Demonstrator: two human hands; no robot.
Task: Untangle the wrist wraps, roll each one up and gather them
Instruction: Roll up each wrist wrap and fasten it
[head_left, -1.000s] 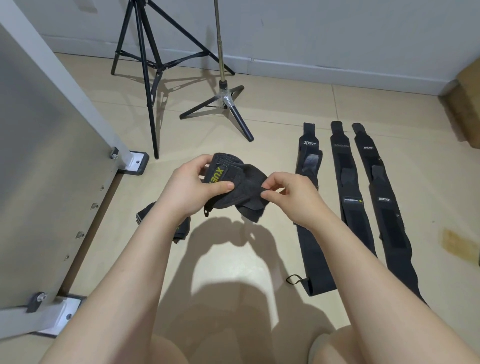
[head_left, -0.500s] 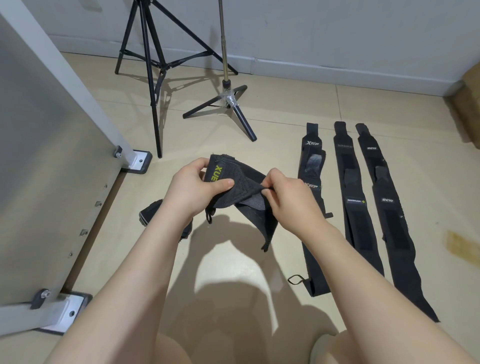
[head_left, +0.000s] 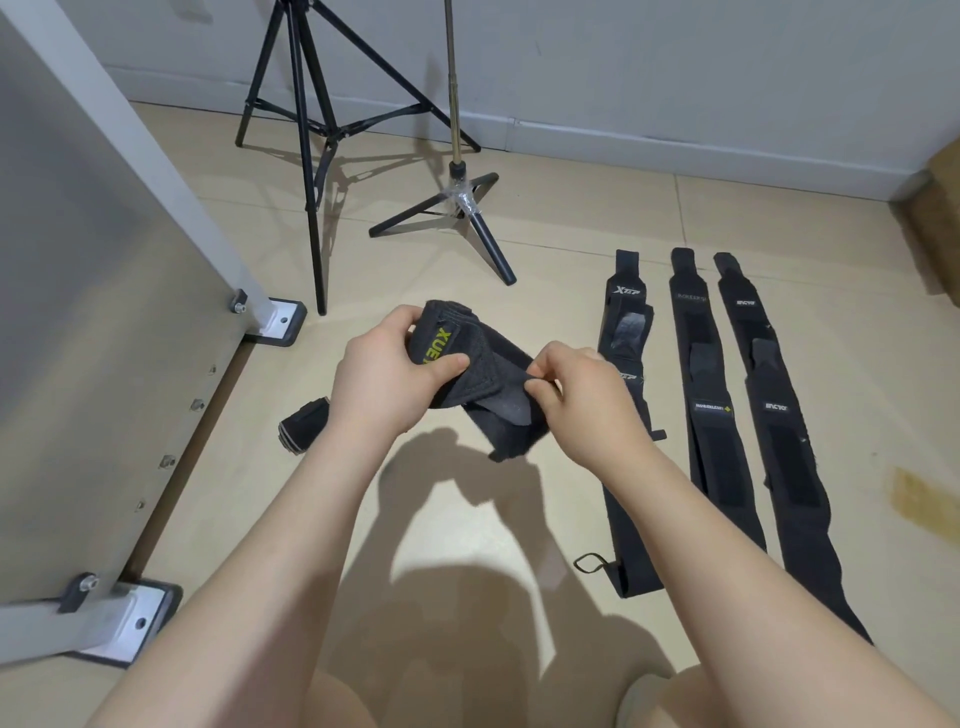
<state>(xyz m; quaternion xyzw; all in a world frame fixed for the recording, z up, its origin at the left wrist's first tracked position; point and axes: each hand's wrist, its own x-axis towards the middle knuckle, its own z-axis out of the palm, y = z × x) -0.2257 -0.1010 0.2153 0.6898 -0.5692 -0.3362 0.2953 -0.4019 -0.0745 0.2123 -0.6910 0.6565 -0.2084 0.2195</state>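
Observation:
I hold a black wrist wrap (head_left: 485, 374) with yellow lettering above the floor, partly rolled. My left hand (head_left: 384, 376) grips the rolled end, thumb across the lettering. My right hand (head_left: 576, 400) pinches the loose strap at its edge, and a short tail hangs below. A rolled black wrap (head_left: 304, 423) lies on the floor under my left wrist. Three more wraps lie flat and straight to the right: one (head_left: 626, 410) partly behind my right hand, a middle one (head_left: 711, 410) and a right one (head_left: 774, 415).
A grey panel (head_left: 93, 322) on metal feet stands along the left. A black tripod (head_left: 311, 119) and a stand with a taped base (head_left: 462, 202) are at the back by the wall. A brown box (head_left: 940, 208) sits at the far right edge.
The loose tail hanging from the wrap has grown shorter as the strap was wound on. Both hands stay at the wrap; the view has shifted slightly.

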